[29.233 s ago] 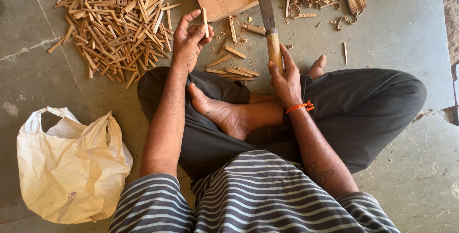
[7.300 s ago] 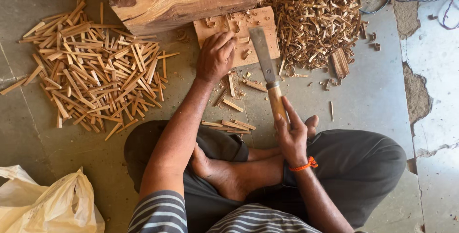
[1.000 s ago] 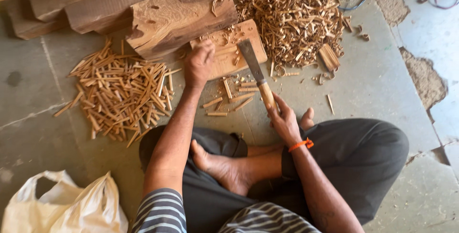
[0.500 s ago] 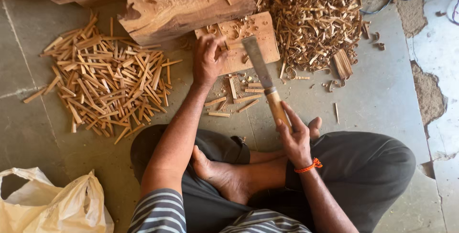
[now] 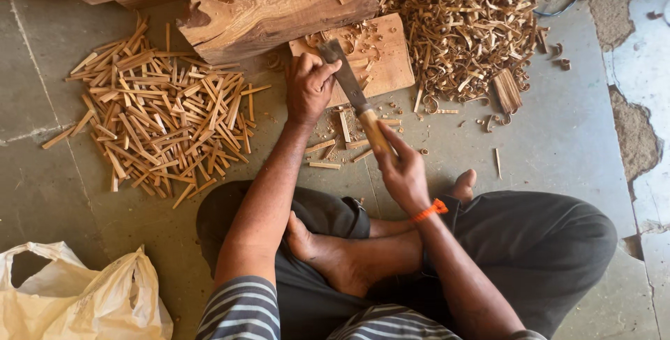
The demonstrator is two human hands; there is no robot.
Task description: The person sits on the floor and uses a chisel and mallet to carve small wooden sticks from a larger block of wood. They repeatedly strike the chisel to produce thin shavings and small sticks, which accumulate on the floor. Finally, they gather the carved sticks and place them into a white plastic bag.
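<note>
I sit cross-legged on the floor. My right hand [image 5: 401, 172], with an orange thread at the wrist, grips the wooden handle of a flat-bladed chopper [image 5: 349, 87]. Its blade tip rests at the near left corner of a small wooden board [image 5: 391, 61]. My left hand [image 5: 308, 89] is closed right beside the blade tip, on the board's edge; whatever it pinches there is hidden by the fingers. A few short split sticks [image 5: 335, 148] lie on the floor just below both hands.
A big heap of thin wood sticks [image 5: 164, 113] lies at the left. A thick timber block [image 5: 279, 1] stands behind the board. Curled shavings [image 5: 457, 29] pile up at the right. A white plastic bag [image 5: 77, 298] sits at the near left. Broken floor patch [image 5: 631, 134] at right.
The chopper blade has swung left and down onto the board's corner, next to my left hand. My left hand has stayed at the board's edge and closed.
</note>
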